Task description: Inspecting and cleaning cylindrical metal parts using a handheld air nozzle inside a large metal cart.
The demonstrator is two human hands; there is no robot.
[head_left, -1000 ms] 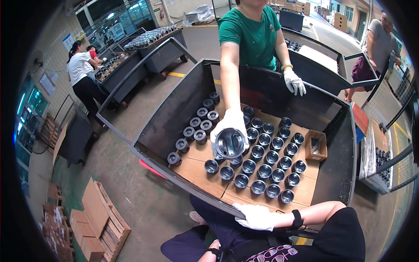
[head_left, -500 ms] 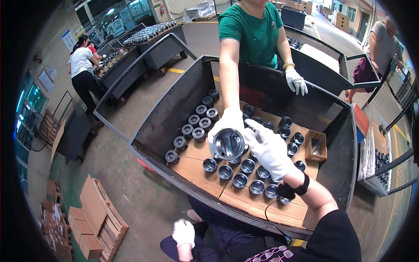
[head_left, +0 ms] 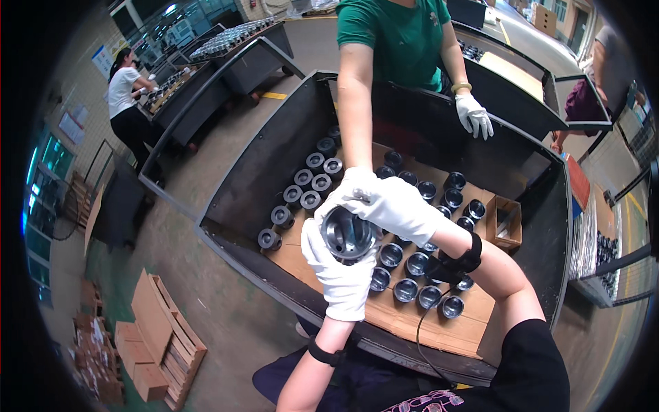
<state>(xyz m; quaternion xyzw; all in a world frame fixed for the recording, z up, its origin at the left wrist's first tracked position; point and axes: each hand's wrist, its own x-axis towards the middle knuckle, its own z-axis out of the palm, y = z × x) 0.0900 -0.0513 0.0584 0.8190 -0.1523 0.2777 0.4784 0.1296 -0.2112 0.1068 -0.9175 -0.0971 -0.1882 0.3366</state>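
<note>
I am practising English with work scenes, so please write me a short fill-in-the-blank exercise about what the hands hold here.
1. Both hands, left hand and right hand, wear ____ gloves.
2. Together they hold one round ____ part above the bin.
3. The other metal parts stand in rows on a sheet of ____.
4. The co-worker opposite wears a ____ shirt.

Missing words: white; metal; cardboard; green

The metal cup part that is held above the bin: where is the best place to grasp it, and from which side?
Probably by the round outer wall. The metal cup part faces its open hollow at the camera, so the rim offers little. The left hand cradles it from below, the right hand from above; opposite sides of the wall suit the grip.
</note>
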